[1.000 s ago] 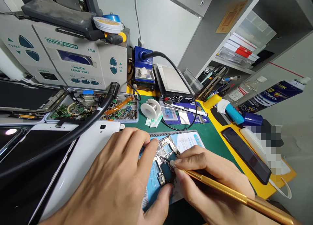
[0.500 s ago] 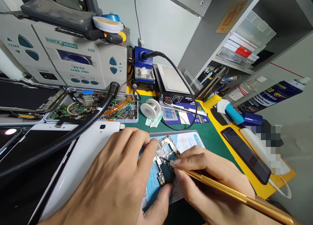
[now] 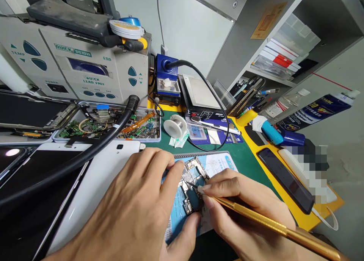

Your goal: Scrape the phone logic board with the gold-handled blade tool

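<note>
A phone circuit board [image 3: 187, 176] with cut-outs lies on a blue and white printed sheet [image 3: 176, 224]. My left hand [image 3: 142, 196] is closed around its left side, index fingertip at the upper edge and thumb at the lower edge. In a pen grip, my right hand [image 3: 241, 204] holds a gold pen-shaped tool [image 3: 256, 220] with a knurled handle. Its thin dark tip reaches over the middle of the board; whether it touches cannot be made out. Fingers hide part of the board's right and lower edges.
Behind my hands are a solder spool [image 3: 173, 128], a parts tray [image 3: 142, 134] and a hot-air station [image 3: 93, 67]. A black hose [image 3: 85, 155] crosses the left side above phone screens. On the right lie a phone [image 3: 286, 179] and a spray can [image 3: 318, 111].
</note>
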A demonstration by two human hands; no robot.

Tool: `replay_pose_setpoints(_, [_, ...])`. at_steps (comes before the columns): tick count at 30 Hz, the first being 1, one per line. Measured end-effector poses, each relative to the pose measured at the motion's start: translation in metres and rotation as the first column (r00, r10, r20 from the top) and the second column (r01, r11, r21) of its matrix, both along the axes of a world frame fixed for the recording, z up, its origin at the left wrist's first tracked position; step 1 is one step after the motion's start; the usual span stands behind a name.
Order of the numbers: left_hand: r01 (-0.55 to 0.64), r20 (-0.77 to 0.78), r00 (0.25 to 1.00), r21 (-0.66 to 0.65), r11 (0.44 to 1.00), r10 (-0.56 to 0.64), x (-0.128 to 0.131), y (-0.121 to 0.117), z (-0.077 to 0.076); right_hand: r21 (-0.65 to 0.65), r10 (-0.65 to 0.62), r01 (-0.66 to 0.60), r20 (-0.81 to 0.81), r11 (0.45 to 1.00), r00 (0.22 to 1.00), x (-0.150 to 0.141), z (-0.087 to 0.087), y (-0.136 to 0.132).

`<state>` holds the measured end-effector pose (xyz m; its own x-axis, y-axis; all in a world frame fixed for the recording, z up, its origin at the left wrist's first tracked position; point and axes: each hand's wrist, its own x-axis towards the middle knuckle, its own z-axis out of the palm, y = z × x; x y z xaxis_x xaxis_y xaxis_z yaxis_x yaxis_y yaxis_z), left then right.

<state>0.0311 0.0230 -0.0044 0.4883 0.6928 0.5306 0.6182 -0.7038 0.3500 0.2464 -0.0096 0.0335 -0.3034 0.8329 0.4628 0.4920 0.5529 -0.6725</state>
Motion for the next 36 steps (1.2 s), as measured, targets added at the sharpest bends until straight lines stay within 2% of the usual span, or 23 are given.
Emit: replay_pose_setpoints(36, [-0.009,-0.013,1.0,0.03,1.0,0.009,0.0004,0.0011,-0.0007,-0.004,-0.026,0.026,-0.008,1.0,1.0,-0.0022,0.0023,0.0002])
